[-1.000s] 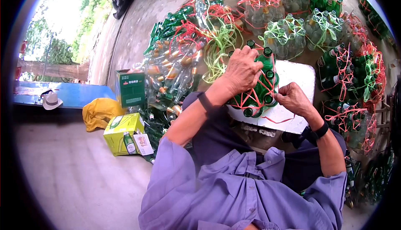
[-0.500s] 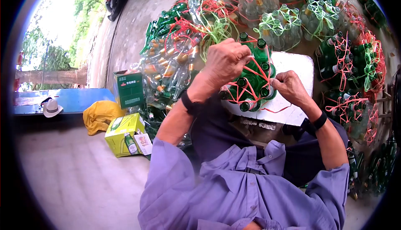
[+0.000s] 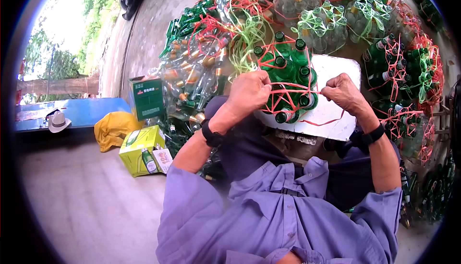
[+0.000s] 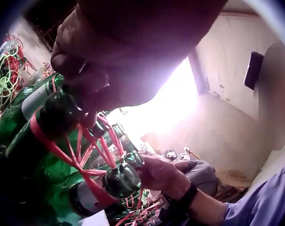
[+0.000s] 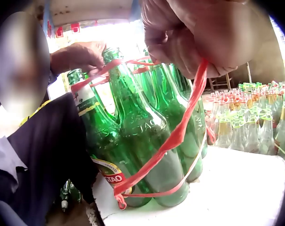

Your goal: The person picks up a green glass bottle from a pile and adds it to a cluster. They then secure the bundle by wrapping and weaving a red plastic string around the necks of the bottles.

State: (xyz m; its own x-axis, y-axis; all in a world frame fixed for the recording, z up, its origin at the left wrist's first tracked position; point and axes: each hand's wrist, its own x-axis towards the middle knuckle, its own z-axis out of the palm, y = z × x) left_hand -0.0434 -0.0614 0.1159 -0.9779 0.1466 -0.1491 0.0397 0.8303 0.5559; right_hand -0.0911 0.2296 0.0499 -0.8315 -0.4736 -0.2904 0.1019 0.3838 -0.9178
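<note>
A bundle of several green glass bottles (image 3: 288,67) stands upright on a white slab (image 3: 343,69) before the person, with red plastic strap laced among the necks. The left hand (image 3: 248,92), fingers curled, grips the strap at the bundle's near left. On the opposite side the right hand (image 3: 345,93) pinches the red strap (image 5: 180,134) between thumb and fingers. Between the two fists a stretch of it crosses the near bottles. In the right wrist view, strap runs from the right hand (image 5: 199,37) down to a low band round the bottles.
Tied bundles of clear bottles (image 3: 322,26) stand beyond the slab, with green bottle bundles (image 3: 384,72) at the right. Loose bottles (image 3: 192,72) and a green strap tangle (image 3: 247,38) lie to the left, near a green carton (image 3: 146,98), a yellow-green carton (image 3: 144,151) and a yellow bag (image 3: 115,132).
The left hand has come down from above the bottle necks to the bundle's near left side. The right hand has shifted slightly right, and strap now stretches between both hands.
</note>
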